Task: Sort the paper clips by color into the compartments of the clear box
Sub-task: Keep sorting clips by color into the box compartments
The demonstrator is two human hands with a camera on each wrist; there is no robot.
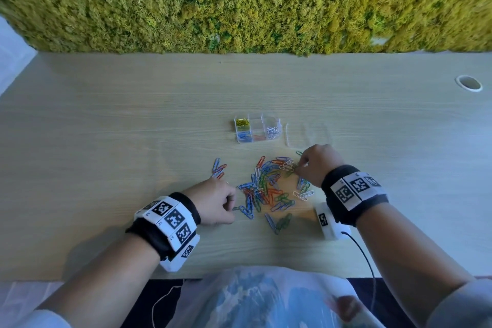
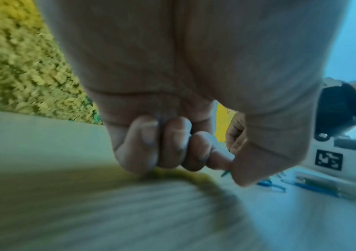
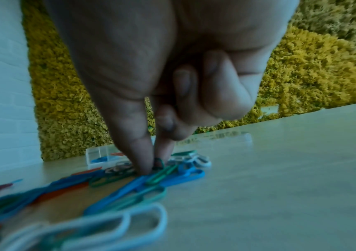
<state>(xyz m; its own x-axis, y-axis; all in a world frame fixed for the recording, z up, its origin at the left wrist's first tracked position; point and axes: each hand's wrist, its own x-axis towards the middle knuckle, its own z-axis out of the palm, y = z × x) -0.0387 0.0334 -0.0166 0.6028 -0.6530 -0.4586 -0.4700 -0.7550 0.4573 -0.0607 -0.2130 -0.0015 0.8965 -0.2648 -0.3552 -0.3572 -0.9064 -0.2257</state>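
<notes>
A heap of mixed paper clips (image 1: 269, 186), blue, red, green and white, lies on the wooden table. Beyond it stands the clear box (image 1: 277, 125), holding yellow, blue, red and white clips in separate compartments. My left hand (image 1: 231, 205) rests at the heap's left edge with its fingers curled. Its thumb and forefinger pinch a green clip (image 2: 225, 173). My right hand (image 1: 299, 166) reaches down onto the heap's upper right. There, thumb and forefinger pinch a dark green clip (image 3: 159, 163) among blue and white ones.
The box's clear lid (image 1: 306, 134) lies just right of the box. A few stray blue and red clips (image 1: 218, 169) sit left of the heap. A moss wall (image 1: 239, 2) backs the table, and a cable hole (image 1: 469, 83) is at the far right.
</notes>
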